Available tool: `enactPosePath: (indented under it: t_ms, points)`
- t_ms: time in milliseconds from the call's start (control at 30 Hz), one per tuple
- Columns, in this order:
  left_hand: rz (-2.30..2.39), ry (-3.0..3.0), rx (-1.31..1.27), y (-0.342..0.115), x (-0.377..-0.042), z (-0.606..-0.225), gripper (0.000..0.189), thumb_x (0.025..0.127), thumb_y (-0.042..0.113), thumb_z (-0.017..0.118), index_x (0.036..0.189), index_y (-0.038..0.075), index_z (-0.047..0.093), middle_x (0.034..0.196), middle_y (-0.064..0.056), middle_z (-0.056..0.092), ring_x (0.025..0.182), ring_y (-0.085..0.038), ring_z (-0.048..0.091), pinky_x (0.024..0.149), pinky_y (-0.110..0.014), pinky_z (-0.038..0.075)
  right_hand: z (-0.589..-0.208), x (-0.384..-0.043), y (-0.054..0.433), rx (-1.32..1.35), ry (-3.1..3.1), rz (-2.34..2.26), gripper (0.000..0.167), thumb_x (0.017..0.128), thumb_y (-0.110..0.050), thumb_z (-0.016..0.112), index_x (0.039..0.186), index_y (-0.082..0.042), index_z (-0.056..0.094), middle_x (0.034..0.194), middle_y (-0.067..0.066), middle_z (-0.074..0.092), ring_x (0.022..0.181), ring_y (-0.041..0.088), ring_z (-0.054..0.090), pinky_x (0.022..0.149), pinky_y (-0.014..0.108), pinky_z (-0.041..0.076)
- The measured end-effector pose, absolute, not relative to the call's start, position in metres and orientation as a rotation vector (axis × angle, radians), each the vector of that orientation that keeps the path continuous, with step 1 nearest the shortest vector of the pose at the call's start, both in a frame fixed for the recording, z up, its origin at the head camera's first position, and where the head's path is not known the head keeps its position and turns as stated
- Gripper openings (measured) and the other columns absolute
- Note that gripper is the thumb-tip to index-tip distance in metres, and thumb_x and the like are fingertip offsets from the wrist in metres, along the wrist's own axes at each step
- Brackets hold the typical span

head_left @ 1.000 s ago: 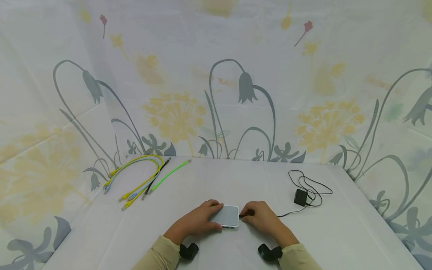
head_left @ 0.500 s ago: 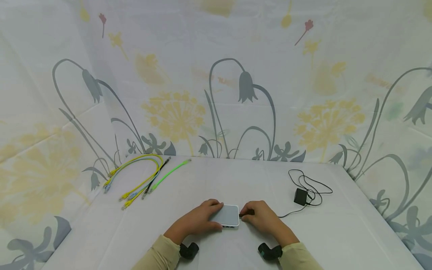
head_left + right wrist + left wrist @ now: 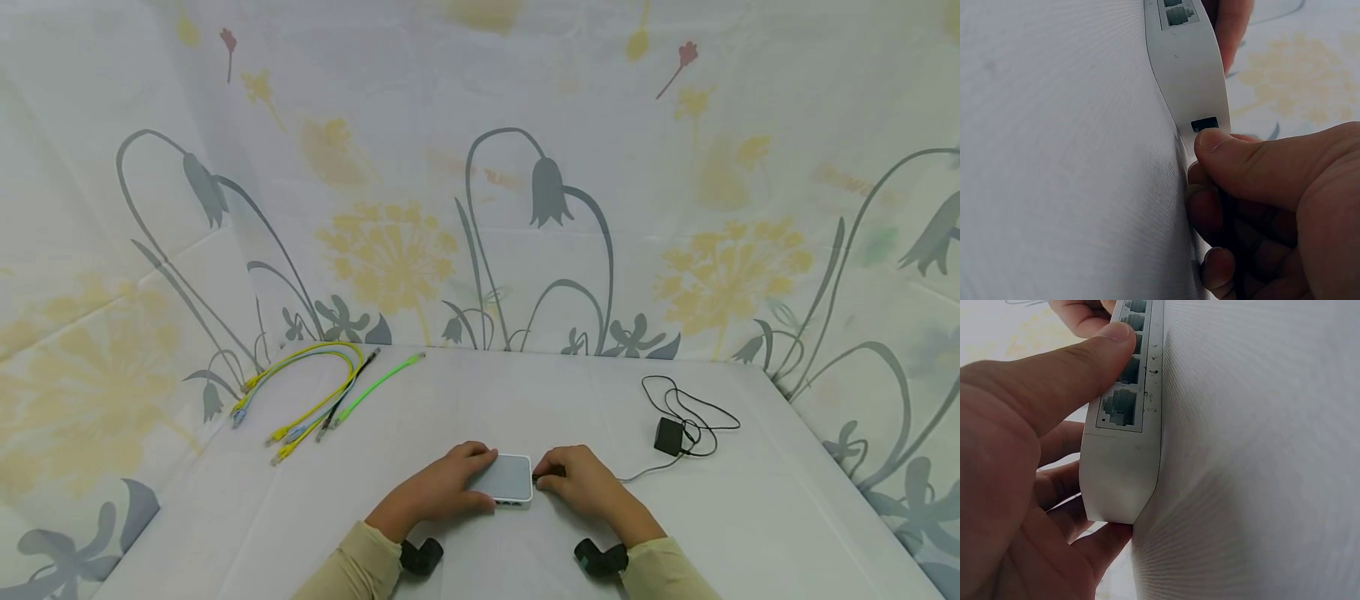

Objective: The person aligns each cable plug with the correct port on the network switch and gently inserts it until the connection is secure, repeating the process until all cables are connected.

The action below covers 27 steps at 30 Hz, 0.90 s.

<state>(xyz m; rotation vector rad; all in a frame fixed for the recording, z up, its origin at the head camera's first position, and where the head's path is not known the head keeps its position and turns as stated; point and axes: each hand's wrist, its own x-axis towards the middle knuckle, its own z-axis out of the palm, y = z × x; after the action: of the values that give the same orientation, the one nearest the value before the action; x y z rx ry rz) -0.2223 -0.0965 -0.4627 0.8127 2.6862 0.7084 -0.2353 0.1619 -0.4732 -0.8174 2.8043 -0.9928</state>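
A small white network switch (image 3: 512, 477) with a grey top lies flat on the table in the head view. My left hand (image 3: 453, 485) grips its left side, the thumb along the port edge. The left wrist view shows that row of network ports (image 3: 1121, 407) partly behind the thumb. My right hand (image 3: 581, 485) pinches the plug end of a black power cord (image 3: 1229, 215) at the switch's right side. In the right wrist view a dark power socket (image 3: 1204, 124) shows just above the thumb tip. The fingers hide most of the plug.
A black power adapter (image 3: 668, 437) with its looped cord lies at the right. Yellow, pale blue and black network cables lie at the back left, beside a bright green network cable (image 3: 377, 388). A floral-print cloth (image 3: 420, 167) hangs behind the white table (image 3: 480, 392).
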Motion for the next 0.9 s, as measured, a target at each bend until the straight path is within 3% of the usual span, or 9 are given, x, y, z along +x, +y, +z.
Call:
enactPosePath:
  t_ms: [467,900]
  points:
    - [0.709,2.687,0.819,-0.0959,-0.2203,-0.4589,0.076,0.089,0.047,0.065,0.151,0.014,0.036,0.147,-0.005,0.041,0.129,-0.018,0.045,0.104,-0.037,0.043,-0.4744,-0.2375,0.1612,-0.862,2.799,-0.979,0.006,0.088,-0.02,0.07,0.092,-0.016,0.073,0.088,-0.009,0.071,0.082,0.001,0.06,0.074,0.024,0.051]
    - [0.688,2.693,0.798,-0.0936,-0.2191,-0.4577,0.076,0.089,0.046,0.066,0.151,0.014,0.036,0.147,-0.005,0.041,0.129,-0.019,0.044,0.104,-0.038,0.043,-0.473,-0.2392,0.161,-0.797,2.816,-1.019,0.008,0.085,-0.027,0.074,0.082,-0.019,0.074,0.078,-0.016,0.07,0.074,-0.002,0.056,0.069,0.02,0.048]
